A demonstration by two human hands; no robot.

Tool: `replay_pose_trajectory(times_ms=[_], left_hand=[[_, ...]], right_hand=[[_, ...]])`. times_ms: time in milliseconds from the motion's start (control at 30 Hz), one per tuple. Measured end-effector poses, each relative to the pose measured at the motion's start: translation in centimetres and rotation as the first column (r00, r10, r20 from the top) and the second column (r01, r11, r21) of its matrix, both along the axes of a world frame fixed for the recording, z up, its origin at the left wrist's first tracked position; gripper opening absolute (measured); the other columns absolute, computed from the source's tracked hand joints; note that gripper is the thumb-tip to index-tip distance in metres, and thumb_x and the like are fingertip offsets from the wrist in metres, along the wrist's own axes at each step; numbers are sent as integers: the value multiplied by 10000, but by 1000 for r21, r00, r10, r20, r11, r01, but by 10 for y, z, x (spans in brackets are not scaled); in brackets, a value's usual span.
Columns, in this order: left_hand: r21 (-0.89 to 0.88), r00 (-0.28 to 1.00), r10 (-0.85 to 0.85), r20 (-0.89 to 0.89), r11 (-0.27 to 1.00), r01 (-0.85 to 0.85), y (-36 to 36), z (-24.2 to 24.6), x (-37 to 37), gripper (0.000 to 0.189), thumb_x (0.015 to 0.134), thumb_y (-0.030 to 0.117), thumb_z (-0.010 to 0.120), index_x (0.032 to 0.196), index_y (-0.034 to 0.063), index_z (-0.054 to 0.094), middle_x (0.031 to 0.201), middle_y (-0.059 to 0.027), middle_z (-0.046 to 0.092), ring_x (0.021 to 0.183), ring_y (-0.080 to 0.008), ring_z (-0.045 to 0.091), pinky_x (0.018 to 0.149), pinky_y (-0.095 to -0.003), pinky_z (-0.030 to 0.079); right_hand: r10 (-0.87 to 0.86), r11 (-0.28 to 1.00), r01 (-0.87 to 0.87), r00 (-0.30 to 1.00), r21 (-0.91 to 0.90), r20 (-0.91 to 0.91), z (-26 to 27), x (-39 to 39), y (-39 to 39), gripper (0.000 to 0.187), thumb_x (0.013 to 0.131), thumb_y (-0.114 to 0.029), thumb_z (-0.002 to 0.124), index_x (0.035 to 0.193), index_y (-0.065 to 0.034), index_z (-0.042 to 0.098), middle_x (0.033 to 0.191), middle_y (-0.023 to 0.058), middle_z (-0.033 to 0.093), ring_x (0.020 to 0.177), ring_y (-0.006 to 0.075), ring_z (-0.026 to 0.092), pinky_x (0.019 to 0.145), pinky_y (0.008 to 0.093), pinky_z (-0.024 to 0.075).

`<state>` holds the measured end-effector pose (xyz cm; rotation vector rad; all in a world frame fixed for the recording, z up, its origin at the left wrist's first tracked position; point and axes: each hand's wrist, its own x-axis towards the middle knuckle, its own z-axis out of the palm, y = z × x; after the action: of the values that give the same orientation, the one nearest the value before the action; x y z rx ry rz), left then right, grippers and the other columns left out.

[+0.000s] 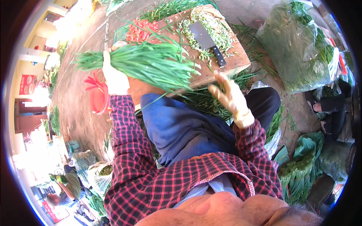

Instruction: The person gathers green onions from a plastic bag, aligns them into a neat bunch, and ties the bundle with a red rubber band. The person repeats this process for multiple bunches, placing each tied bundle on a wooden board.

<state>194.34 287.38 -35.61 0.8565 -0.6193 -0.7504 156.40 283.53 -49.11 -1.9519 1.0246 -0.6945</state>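
Note:
My left hand [115,77] is wrapped around a bunch of long green leafy stalks, probably garlic chives [152,63], near its leaf-tip end. The bunch lies sideways above a wooden board [239,63], its pale cut ends pointing right. Fingers spread, my right hand [230,94] is empty beside the board's near edge, apart from the bunch. On the board rests a cleaver [202,35] with a black riveted handle, lying on chopped stalk ends [223,34]. A pile of red-and-white ties [138,31] sits at the board's far left, partly behind the leaves.
At the board's left stands a red plastic container [99,100] with red strips. A large plastic-wrapped bale of greens [288,53] is at right. Tied bundles [299,180] stand lower right. Another person's leg [331,103] is at far right; a person [68,183] is at lower left.

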Motion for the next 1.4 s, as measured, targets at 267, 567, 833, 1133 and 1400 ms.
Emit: replay_pose_trajectory(times_ms=[267, 567, 833, 1133, 1400], left_hand=[[-2, 988, 135, -77, 991, -136, 51, 8, -48, 273, 1046, 342, 555, 1120, 79, 567, 1088, -49, 616, 1073, -225, 579, 1027, -428, 458], [-164, 978, 87, -191, 979, -119, 125, -20, -24, 229, 998, 326, 637, 984, 103, 583, 995, -30, 594, 1056, -256, 563, 1013, -470, 459], [-232, 980, 75, -182, 966, -117, 151, -30, -31, 246, 991, 327, 648, 992, 96, 564, 1010, -31, 581, 1106, -275, 557, 1051, -487, 421], [43, 999, 36, -18, 998, -35, 203, -21, -28, 329, 935, 378, 724, 967, 151, 488, 1055, -16, 522, 1134, -276, 503, 1102, -535, 379], [-47, 974, 112, -198, 991, -124, 228, -38, -22, 411, 882, 356, 792, 945, 156, 439, 918, 22, 444, 1029, -224, 437, 1067, -439, 330]], right_hand=[[230, 960, -244, 967, 137, 108, 39, 98, -11, 409, 892, -355, 735, 1068, 10, 677, 950, 241, 707, 919, 422, 673, 794, 470, 518], [76, 992, -119, 805, -34, -588, -74, 28, 39, 126, 944, -192, 593, 931, -75, 639, 804, 147, 715, 777, 353, 721, 682, 457, 578], [216, 968, -233, 962, 89, 168, 4, 75, 31, 684, 899, -461, 720, 1381, -13, 533, 1097, 247, 707, 1053, 424, 666, 908, 460, 520], [309, 866, -404, 896, -295, -318, -31, 62, 52, 189, 881, -227, 684, 993, -80, 721, 753, 149, 681, 744, 346, 687, 678, 462, 545], [315, 941, -320, 947, -108, -63, 17, 75, 4, 792, 841, -396, 791, 1452, -17, 459, 1285, 267, 635, 1219, 408, 600, 1008, 453, 483]])
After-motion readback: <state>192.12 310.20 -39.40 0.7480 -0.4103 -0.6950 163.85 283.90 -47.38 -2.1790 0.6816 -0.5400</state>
